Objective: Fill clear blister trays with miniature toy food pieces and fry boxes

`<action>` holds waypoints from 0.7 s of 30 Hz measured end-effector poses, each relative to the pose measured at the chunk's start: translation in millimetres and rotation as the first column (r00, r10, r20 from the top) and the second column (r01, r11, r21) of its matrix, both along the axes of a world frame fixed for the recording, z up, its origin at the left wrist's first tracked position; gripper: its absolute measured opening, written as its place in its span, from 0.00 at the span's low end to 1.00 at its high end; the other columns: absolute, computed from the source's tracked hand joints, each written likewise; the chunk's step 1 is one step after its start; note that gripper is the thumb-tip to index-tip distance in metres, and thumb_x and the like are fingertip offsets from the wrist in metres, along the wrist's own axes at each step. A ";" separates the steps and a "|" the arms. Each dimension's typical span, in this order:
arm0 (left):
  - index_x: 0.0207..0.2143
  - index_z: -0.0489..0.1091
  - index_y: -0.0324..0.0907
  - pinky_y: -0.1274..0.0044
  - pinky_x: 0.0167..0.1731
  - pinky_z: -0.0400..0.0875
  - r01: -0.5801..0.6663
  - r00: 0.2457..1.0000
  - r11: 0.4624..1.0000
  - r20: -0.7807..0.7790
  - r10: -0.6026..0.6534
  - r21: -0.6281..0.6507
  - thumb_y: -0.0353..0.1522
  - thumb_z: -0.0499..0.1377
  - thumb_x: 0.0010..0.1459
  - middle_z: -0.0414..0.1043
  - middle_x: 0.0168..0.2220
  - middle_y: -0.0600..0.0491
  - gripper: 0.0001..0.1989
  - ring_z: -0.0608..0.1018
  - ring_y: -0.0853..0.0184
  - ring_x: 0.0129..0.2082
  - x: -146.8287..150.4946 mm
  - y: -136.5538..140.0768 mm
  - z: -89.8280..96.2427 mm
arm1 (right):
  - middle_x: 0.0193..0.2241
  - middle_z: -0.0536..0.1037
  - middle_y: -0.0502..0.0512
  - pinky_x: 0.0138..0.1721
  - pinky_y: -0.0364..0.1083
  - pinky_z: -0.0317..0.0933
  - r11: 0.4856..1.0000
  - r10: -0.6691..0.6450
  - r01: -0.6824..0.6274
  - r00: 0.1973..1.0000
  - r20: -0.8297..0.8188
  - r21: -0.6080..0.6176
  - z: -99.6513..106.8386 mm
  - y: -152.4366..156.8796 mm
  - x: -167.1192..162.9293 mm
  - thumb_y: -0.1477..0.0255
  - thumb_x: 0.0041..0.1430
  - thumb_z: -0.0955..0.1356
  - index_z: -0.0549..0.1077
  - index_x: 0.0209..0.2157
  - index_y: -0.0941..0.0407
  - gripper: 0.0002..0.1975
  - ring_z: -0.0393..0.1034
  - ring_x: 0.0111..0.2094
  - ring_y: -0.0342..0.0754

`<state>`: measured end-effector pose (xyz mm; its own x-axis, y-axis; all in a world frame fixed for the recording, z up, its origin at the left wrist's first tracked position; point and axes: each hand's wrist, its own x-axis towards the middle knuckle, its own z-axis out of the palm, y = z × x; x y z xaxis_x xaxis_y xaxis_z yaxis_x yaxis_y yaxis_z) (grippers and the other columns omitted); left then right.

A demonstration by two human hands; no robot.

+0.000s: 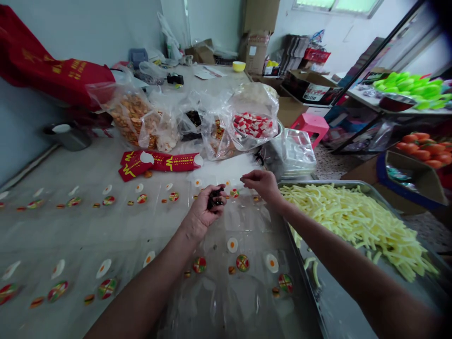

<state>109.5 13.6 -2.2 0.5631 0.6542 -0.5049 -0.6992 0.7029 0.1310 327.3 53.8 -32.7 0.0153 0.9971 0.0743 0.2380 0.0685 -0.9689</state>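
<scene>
My left hand (202, 209) is closed around a bunch of small, glossy dark pieces (216, 197), whose exact kind I cannot make out. To its right, my right hand (263, 182) hovers over the far row with its fingertips pinched together. Whatever lies between those fingertips is too small to tell. Beneath both hands, clear plastic trays (208, 296) stand in rows on the table. Their compartments hold miniature play-food pieces: a fried egg (232, 245), a round pizza (242, 262) and a little burger (231, 270), repeated along the rows.
A metal tray (339, 301) of pale yellow fry-like sticks (356, 216) sits at the right. Red folded fry cartons (169, 161) lie beyond the rows. Behind them stand plastic bags of small pieces (252, 125), beside stacked clear trays (294, 153) and a pink stool (310, 125).
</scene>
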 end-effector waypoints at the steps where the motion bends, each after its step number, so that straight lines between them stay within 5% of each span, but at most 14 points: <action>1: 0.36 0.67 0.36 0.89 0.10 0.44 -0.024 1.000 1.000 -0.014 0.024 -0.014 0.23 0.53 0.57 0.59 0.23 0.58 0.05 0.63 0.79 0.15 -7.7 2.0 1.6 | 0.26 0.80 0.54 0.28 0.42 0.63 1.000 0.004 -0.006 0.998 0.066 0.029 -3.0 9.0 1.2 0.65 0.43 0.75 0.79 0.28 0.58 0.11 0.72 0.27 0.46; 4: 0.36 0.67 0.36 0.89 0.10 0.44 -0.065 0.998 0.998 -0.028 0.064 -0.027 0.23 0.52 0.58 0.59 0.23 0.58 0.06 0.64 0.79 0.15 -26.9 5.9 4.8 | 0.26 0.80 0.54 0.23 0.39 0.59 0.999 0.032 -0.031 0.995 0.095 -0.016 -6.4 28.6 0.7 0.70 0.42 0.73 0.75 0.24 0.58 0.07 0.72 0.25 0.44; 7: 0.36 0.68 0.35 0.89 0.10 0.44 -0.077 0.997 0.997 -0.015 0.077 -0.005 0.23 0.53 0.58 0.59 0.23 0.58 0.05 0.64 0.79 0.15 -35.4 6.8 6.4 | 0.22 0.79 0.54 0.18 0.37 0.55 0.977 0.098 -0.088 0.994 0.043 -0.196 -3.3 39.3 -2.0 0.69 0.42 0.74 0.75 0.25 0.58 0.08 0.69 0.21 0.42; 11: 0.36 0.68 0.35 0.89 0.10 0.45 -0.074 0.997 0.997 -0.025 0.074 -0.003 0.24 0.53 0.59 0.60 0.24 0.57 0.05 0.65 0.79 0.16 -34.8 5.8 6.6 | 0.16 0.75 0.52 0.18 0.38 0.57 0.939 0.202 -0.131 0.958 0.204 -0.317 -2.4 48.4 -8.8 0.67 0.42 0.76 0.77 0.24 0.59 0.10 0.66 0.18 0.42; 15: 0.36 0.68 0.35 0.88 0.10 0.45 -0.069 0.997 0.998 -0.033 0.069 -0.009 0.24 0.52 0.59 0.60 0.23 0.56 0.06 0.64 0.78 0.15 -36.6 3.1 5.6 | 0.15 0.74 0.50 0.17 0.38 0.55 0.961 0.172 -0.057 0.887 0.428 -0.269 -1.9 53.5 -13.0 0.63 0.41 0.78 0.76 0.22 0.58 0.14 0.65 0.16 0.41; 21: 0.35 0.68 0.35 0.89 0.10 0.46 -0.080 0.997 0.997 -0.019 0.080 -0.013 0.24 0.52 0.59 0.60 0.24 0.57 0.05 0.64 0.79 0.15 -47.6 1.7 8.2 | 0.20 0.78 0.51 0.21 0.39 0.55 0.981 0.189 -0.149 0.889 0.417 -0.127 -3.0 47.6 0.1 0.59 0.44 0.78 0.82 0.34 0.58 0.19 0.68 0.21 0.43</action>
